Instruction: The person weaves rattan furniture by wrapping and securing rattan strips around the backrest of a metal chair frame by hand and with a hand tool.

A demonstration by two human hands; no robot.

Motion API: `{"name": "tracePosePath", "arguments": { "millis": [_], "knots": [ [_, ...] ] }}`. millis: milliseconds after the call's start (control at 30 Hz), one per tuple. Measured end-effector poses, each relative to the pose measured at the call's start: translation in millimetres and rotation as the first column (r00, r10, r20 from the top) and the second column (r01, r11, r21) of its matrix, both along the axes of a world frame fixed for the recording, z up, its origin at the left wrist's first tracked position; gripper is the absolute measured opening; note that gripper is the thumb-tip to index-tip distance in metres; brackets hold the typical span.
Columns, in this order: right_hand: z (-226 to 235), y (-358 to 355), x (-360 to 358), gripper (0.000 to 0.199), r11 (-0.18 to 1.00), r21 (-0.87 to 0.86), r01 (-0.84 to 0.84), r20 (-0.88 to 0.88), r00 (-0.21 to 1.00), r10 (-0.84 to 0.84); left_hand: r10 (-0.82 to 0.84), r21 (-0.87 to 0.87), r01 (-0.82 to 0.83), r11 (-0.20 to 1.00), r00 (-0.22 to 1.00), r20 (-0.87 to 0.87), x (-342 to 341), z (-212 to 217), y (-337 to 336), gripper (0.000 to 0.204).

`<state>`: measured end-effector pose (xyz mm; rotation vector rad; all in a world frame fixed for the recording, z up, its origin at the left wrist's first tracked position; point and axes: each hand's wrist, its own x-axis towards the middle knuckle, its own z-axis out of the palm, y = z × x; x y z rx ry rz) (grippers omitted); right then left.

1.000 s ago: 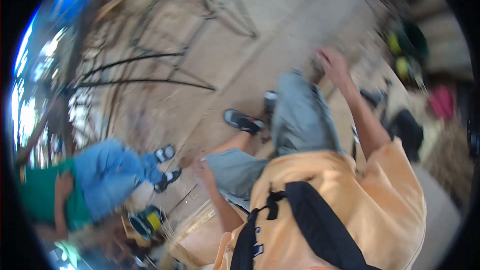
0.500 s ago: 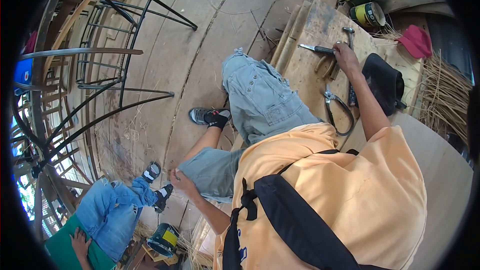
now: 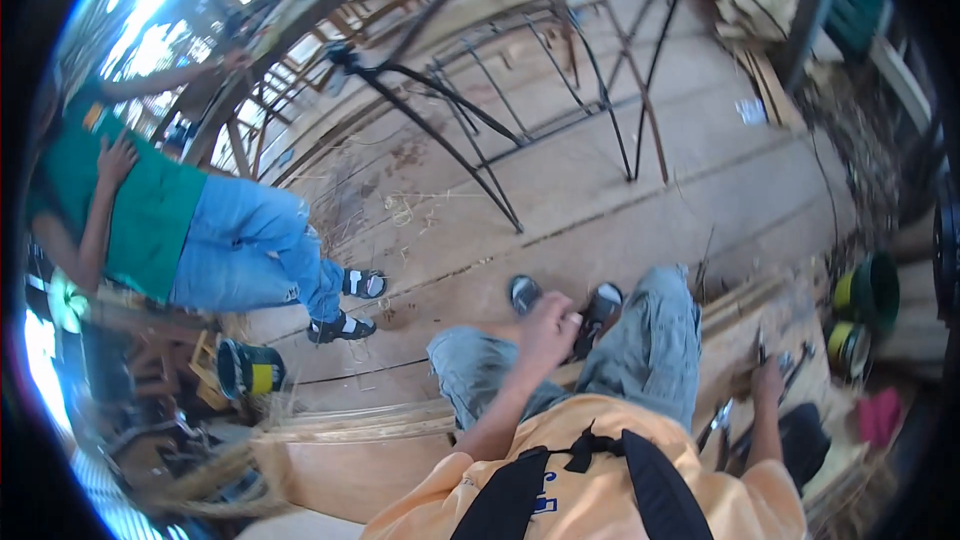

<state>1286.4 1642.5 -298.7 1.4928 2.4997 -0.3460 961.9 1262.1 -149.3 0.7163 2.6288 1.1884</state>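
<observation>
Left hand (image 3: 548,332) raised from floor level to knee height since half a second ago; right hand (image 3: 768,380) unmoved on the tools (image 3: 790,358).

Left hand now in front of the knees, just above the shoes (image 3: 565,300), fingers curled inward; contents, if any, too small to resolve; judged free for a new grip. Right hand resting on the tools on the wooden board (image 3: 740,325) at the right knee; pliers (image 3: 720,422) just beside the wrist; finger spread not discernible, cannot tell. Board edge and pots (image 3: 868,292) bent by the lens rim; co-worker in green shirt (image 3: 150,215) well apart at left, partly cut off; metal frame (image 3: 500,145) beyond.
</observation>
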Motion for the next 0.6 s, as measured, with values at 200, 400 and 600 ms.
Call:
{"name": "tracePosePath", "arguments": {
  "millis": [200,400,600],
  "knots": [
    [58,-38,-51,0.033,0.997,-0.041,0.065,-0.343,0.936,-0.076,-0.408,0.278,0.310,0.909,0.796,0.447,39,11,50,0.040],
    [206,-186,-204,0.038,0.738,-0.251,-0.626,-0.739,0.616,0.271,-0.511,0.585,0.117,0.803,0.640,0.573,24,27,59,0.044],
    [271,-265,-313,0.026,0.230,0.037,-0.973,-0.673,0.146,0.726,-0.262,0.622,-0.749,0.226,0.568,0.780,-28,65,-9,0.036]
  ]
}}
